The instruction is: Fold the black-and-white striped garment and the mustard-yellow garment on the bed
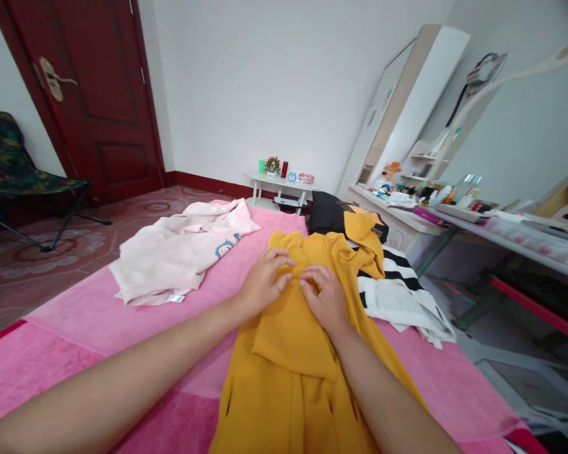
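A yellow garment [293,353] lies lengthwise on the pink bed cover [76,340], its collar end away from me. My left hand [265,280] rests on its upper part with the fingers curled down onto the cloth. My right hand [324,296] lies beside it, fingers bent and pinching the fabric. The two hands almost touch at the fingertips, over a fold in the cloth.
A pale pink garment [180,252] lies to the left on the bed. A black and white striped garment [402,290] and a black one [326,214] lie to the right. Beyond stand a small white table [279,186], a cluttered desk [454,214], a folding chair [23,176] and a dark red door [89,94].
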{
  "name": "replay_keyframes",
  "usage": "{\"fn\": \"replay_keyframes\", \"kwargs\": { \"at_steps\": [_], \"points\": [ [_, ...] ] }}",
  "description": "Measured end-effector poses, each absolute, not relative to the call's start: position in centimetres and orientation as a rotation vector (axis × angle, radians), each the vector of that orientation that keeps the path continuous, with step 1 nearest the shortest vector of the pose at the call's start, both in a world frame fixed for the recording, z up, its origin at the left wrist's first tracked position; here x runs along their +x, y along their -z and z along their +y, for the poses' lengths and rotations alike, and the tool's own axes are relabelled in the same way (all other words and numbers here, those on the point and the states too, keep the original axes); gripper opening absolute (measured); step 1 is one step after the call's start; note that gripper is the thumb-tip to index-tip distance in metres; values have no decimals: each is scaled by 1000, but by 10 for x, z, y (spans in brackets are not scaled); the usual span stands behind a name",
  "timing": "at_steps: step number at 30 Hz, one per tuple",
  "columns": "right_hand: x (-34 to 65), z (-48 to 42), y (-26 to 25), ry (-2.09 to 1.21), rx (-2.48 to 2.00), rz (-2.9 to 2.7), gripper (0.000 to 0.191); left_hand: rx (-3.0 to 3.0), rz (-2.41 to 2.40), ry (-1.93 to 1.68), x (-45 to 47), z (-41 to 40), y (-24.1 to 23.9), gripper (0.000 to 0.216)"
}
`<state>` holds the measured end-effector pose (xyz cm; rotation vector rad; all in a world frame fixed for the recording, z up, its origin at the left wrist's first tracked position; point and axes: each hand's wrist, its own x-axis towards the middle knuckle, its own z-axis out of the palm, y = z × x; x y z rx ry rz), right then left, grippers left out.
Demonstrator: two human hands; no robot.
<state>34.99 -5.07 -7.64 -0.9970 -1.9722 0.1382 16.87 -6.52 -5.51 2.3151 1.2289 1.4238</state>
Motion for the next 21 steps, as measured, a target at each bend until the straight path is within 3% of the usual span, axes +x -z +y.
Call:
{"fn": "replay_keyframes", "kwargs": {
  "at_steps": [2,6,8,21],
  "points": [
    [349,-48,80,-211,-982,-2058,14,2508,1190,-1210,177,-80,55,28],
    [351,-41,88,-298,-973,-2051,20,2680,1246,-775,188,-98,74,62],
    [353,-38,90,-329,-960,-2042,18,2667,1289,-659,189,-97,85,66],
    [354,-37,90,-439,-938,-1999,13,2652,1277,-688,184,-92,90,66]
  ]
}}
